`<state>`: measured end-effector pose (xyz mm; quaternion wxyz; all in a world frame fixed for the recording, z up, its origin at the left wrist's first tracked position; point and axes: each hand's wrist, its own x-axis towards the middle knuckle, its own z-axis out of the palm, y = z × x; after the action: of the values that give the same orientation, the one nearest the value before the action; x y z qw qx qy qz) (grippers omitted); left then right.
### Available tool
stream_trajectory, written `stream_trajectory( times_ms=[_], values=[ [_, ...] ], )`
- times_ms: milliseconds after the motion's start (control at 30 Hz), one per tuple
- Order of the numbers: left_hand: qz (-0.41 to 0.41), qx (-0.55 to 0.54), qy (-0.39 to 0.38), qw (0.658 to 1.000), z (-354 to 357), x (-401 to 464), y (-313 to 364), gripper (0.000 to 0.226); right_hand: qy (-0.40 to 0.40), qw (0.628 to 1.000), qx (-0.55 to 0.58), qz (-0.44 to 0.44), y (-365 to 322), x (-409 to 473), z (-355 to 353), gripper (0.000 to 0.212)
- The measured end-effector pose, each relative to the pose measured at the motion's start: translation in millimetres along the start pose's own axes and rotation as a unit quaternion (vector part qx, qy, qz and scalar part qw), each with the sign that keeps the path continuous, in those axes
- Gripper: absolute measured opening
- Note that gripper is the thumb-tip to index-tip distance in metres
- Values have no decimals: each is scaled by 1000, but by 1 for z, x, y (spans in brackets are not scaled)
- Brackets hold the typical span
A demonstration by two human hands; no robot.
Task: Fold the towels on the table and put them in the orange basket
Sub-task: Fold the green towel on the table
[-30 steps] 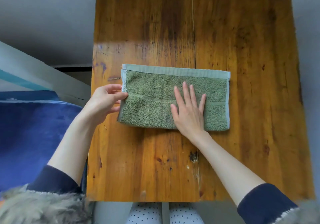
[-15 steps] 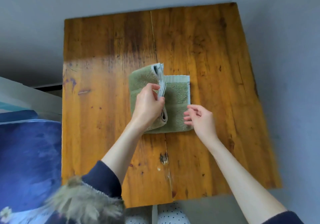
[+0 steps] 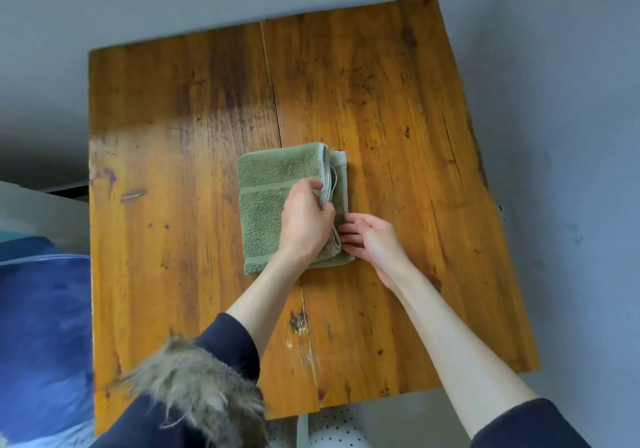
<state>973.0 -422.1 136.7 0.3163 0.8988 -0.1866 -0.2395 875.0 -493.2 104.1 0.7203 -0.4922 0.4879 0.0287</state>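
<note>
A green towel (image 3: pixel 266 205) lies folded into a small upright rectangle in the middle of the wooden table (image 3: pixel 173 188). My left hand (image 3: pixel 306 220) reaches across it and pinches the folded-over edge at the towel's right side. My right hand (image 3: pixel 372 238) sits at the towel's lower right edge, its fingertips curled against the layered hem. The orange basket is not in view.
Something blue (image 3: pixel 41 326) stands to the left of the table, with a pale ledge (image 3: pixel 38 212) behind it. Grey floor (image 3: pixel 571 136) surrounds the table to the right and back. My knees in dotted fabric (image 3: pixel 332 430) show below the near edge.
My left hand carried the towel's left half over to the right, folding the long strip in two. My right hand left the top of the towel and moved to its right edge. The view shifted.
</note>
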Motion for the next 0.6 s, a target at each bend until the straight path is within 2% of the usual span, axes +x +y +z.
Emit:
stream_trajectory(
  times_ms=[167,267,367,467,533,600],
  values=[
    [5,8,-49,999,9,-1,-7,35,2,1000,-17,-1,0,8,0,27],
    [37,-29,-59,997,1,-4,-13,31,12,999,-44,-24,0,8,4,22],
    [108,-11,28,994,-12,-10,-31,27,51,976,-192,-93,-2,10,11,27],
    [130,95,122,979,-24,-14,-56,29,90,921,-350,-144,-9,13,18,31],
    [132,131,128,974,-27,-15,-68,32,97,905,-389,-144,-12,14,23,28],
    [152,154,103,971,-24,-15,-77,36,101,900,-398,-147,-11,14,24,22]
  ],
)
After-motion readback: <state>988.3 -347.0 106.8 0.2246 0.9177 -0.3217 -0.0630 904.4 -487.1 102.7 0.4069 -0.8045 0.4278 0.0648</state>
